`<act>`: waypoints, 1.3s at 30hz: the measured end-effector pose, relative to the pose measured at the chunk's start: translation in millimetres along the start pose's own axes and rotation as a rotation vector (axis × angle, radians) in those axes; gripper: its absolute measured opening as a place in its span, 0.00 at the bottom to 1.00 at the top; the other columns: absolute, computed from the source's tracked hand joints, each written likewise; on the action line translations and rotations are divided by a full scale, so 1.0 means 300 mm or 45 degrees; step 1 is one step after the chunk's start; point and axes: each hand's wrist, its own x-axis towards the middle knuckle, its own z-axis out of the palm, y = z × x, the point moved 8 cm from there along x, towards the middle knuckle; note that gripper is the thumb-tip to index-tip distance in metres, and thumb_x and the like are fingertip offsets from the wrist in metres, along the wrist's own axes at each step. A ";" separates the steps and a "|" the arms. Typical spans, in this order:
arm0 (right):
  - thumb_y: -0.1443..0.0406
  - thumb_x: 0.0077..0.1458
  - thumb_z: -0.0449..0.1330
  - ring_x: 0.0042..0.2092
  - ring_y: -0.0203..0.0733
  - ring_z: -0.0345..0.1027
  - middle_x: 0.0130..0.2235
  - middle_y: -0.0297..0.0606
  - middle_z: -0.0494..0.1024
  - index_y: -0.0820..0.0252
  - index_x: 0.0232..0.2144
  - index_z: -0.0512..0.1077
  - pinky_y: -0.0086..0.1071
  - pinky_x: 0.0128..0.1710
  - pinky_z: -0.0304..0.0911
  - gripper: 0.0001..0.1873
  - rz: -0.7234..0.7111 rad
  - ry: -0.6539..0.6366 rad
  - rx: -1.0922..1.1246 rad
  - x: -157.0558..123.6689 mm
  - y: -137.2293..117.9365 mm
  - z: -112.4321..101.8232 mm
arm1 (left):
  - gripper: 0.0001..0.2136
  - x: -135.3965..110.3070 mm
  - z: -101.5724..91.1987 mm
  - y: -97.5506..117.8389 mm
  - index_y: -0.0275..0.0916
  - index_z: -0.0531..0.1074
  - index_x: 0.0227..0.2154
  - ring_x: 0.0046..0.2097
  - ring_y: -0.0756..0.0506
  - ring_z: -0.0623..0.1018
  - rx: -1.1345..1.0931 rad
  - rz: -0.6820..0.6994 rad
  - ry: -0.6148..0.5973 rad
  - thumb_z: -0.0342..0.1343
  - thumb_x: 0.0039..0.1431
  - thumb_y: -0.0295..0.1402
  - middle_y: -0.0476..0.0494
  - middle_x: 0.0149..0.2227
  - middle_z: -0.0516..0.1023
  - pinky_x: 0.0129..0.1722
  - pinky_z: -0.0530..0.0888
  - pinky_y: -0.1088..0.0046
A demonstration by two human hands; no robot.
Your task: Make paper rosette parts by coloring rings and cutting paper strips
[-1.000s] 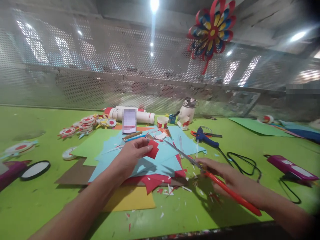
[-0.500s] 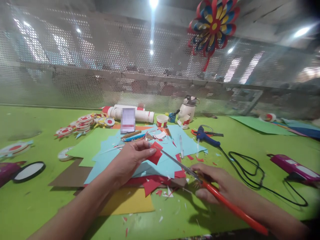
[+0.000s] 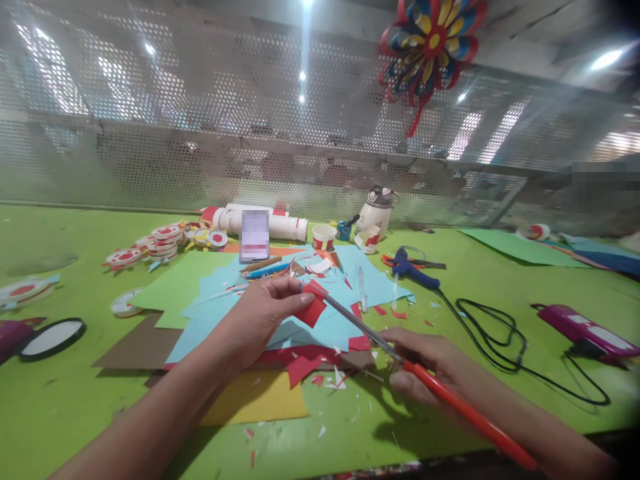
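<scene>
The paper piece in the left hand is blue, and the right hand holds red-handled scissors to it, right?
Not blue: the head view shows the paper piece in the left hand is red. The right hand holds red-handled scissors to it, as you said.

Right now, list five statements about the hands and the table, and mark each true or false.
1. The left hand holds a red piece. True.
2. The right hand holds the scissors. True.
3. The glue gun is in the right hand. False: it lies on the table, beyond that hand.
4. The pinwheel lies on the table. False: it hangs high against the mesh wall.
5. The scissors' blades reach the red piece. True.
</scene>
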 end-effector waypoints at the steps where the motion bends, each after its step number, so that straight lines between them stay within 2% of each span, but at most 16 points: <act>1: 0.52 0.59 0.53 0.32 0.40 0.63 0.32 0.37 0.72 0.60 0.41 0.72 0.30 0.30 0.60 0.19 0.002 0.004 -0.005 0.000 0.001 0.002 | 0.05 0.000 0.001 0.001 0.36 0.76 0.24 0.31 0.50 0.75 0.003 0.002 0.002 0.66 0.47 0.32 0.48 0.27 0.79 0.36 0.71 0.72; 5: 0.53 0.60 0.52 0.35 0.42 0.66 0.35 0.39 0.75 0.60 0.45 0.71 0.31 0.32 0.63 0.20 -0.047 -0.021 -0.027 0.000 0.001 0.012 | 0.05 0.000 0.004 0.004 0.36 0.76 0.24 0.31 0.51 0.75 0.006 0.022 -0.001 0.66 0.48 0.31 0.48 0.28 0.79 0.36 0.71 0.73; 11: 0.56 0.61 0.52 0.37 0.43 0.69 0.38 0.40 0.76 0.60 0.45 0.70 0.31 0.34 0.65 0.17 -0.061 -0.015 -0.088 -0.004 -0.001 0.013 | 0.05 -0.002 0.005 0.001 0.37 0.75 0.24 0.30 0.50 0.75 -0.001 0.031 0.001 0.65 0.48 0.32 0.49 0.27 0.78 0.36 0.71 0.72; 16: 0.57 0.61 0.53 0.36 0.43 0.70 0.38 0.40 0.77 0.60 0.47 0.70 0.31 0.34 0.66 0.18 -0.081 -0.028 -0.062 -0.002 -0.010 0.018 | 0.06 -0.005 0.006 0.009 0.36 0.75 0.23 0.31 0.50 0.75 0.032 0.033 0.016 0.65 0.47 0.31 0.48 0.28 0.78 0.36 0.71 0.72; 20: 0.57 0.61 0.53 0.40 0.46 0.71 0.40 0.40 0.78 0.59 0.43 0.72 0.32 0.37 0.65 0.15 -0.095 -0.031 -0.023 -0.003 -0.018 0.017 | 0.06 -0.009 0.010 0.009 0.36 0.75 0.24 0.30 0.50 0.74 0.034 0.015 0.025 0.66 0.46 0.32 0.48 0.27 0.77 0.35 0.70 0.72; 26: 0.57 0.60 0.55 0.41 0.46 0.70 0.45 0.40 0.77 0.58 0.47 0.72 0.33 0.38 0.64 0.16 -0.069 -0.031 0.016 -0.011 -0.023 0.017 | 0.07 -0.007 0.010 0.008 0.36 0.74 0.23 0.30 0.50 0.74 0.030 0.025 0.031 0.66 0.46 0.32 0.48 0.27 0.77 0.36 0.70 0.71; 29: 0.57 0.60 0.54 0.39 0.44 0.70 0.42 0.39 0.78 0.58 0.47 0.72 0.32 0.37 0.64 0.17 -0.049 -0.032 0.027 -0.008 -0.026 0.016 | 0.07 -0.007 0.007 0.008 0.36 0.74 0.23 0.30 0.49 0.74 0.028 0.020 0.037 0.66 0.45 0.32 0.47 0.27 0.77 0.36 0.70 0.70; 33: 0.57 0.59 0.55 0.36 0.43 0.68 0.39 0.40 0.77 0.60 0.43 0.73 0.31 0.35 0.63 0.15 -0.041 -0.024 0.010 -0.003 -0.036 0.009 | 0.07 -0.009 0.008 0.008 0.36 0.74 0.24 0.30 0.49 0.75 0.022 0.012 0.029 0.66 0.45 0.32 0.47 0.27 0.78 0.36 0.70 0.69; 39: 0.60 0.60 0.55 0.35 0.40 0.68 0.37 0.37 0.77 0.58 0.45 0.73 0.28 0.33 0.62 0.14 -0.088 -0.009 0.050 -0.008 -0.050 0.009 | 0.06 -0.009 0.011 0.010 0.36 0.75 0.24 0.31 0.49 0.75 0.038 0.021 0.023 0.66 0.46 0.32 0.47 0.27 0.77 0.37 0.70 0.69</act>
